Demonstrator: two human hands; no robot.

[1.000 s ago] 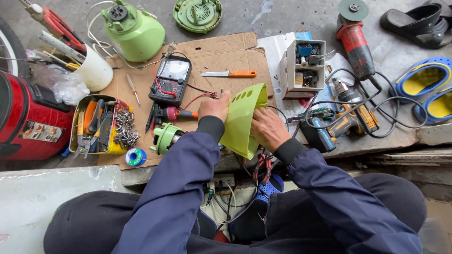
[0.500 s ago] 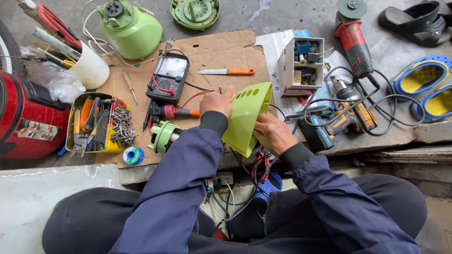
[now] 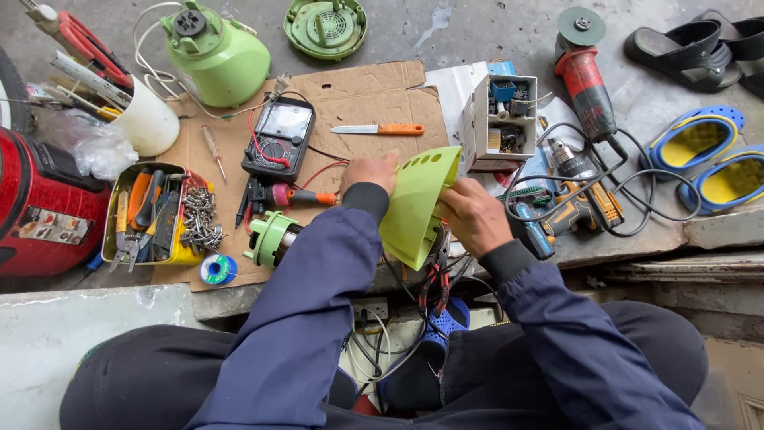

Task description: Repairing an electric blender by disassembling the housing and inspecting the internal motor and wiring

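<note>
Seemingly light, stiff and thin-walled, a curved lime-green plastic cover [image 3: 418, 209] is gripped along opposite edges by both hands, left hand [image 3: 370, 173] and right hand [image 3: 471, 213] closed around it.

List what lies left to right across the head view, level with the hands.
Red canister → tin of tools → green motor part → left hand → green plastic cover → right hand → cordless drill → blue-and-yellow sandal.

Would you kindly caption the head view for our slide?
Both hands, left and right, hold a lime-green plastic housing above a cluttered cardboard sheet.
</note>
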